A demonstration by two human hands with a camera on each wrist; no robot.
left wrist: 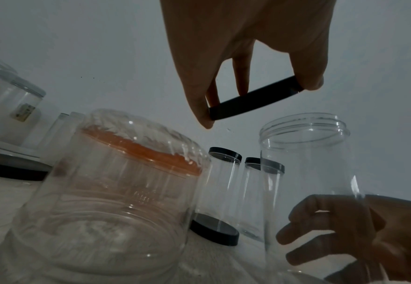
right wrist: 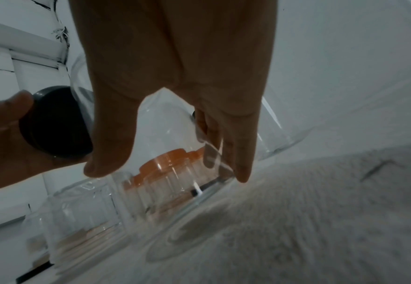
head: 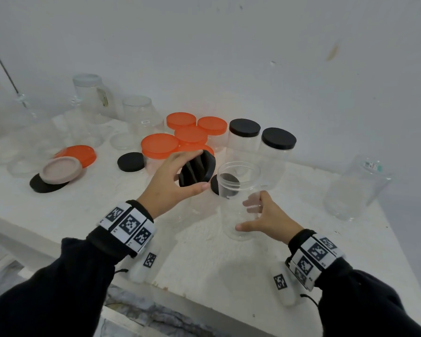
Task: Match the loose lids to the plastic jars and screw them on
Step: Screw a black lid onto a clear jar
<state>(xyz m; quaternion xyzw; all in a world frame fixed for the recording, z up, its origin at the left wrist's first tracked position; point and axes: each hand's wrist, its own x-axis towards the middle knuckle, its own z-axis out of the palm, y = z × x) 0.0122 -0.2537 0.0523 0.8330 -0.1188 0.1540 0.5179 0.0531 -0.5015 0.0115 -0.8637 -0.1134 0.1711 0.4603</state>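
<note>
My left hand (head: 178, 181) grips a black lid (head: 197, 170) by its rim between thumb and fingers, tilted, just left of and above the mouth of a tall clear jar (head: 238, 200). In the left wrist view the black lid (left wrist: 255, 98) hangs edge-on above the threaded jar mouth (left wrist: 304, 128). My right hand (head: 265, 216) wraps the lower body of this open jar, which stands on the white table (head: 83, 210). In the right wrist view my right hand's fingers (right wrist: 223, 146) curl round the clear jar (right wrist: 165, 134), with the black lid (right wrist: 56, 123) at left.
Two black-lidded jars (head: 260, 144) and several orange-lidded jars (head: 180, 135) stand behind. Loose black lids (head: 131, 162), (head: 46, 184), a pink lid (head: 61, 170) and an orange lid (head: 80, 153) lie at left. A wide open jar (left wrist: 107, 192) stands near my left wrist. Another clear jar (head: 355, 188) stands at right.
</note>
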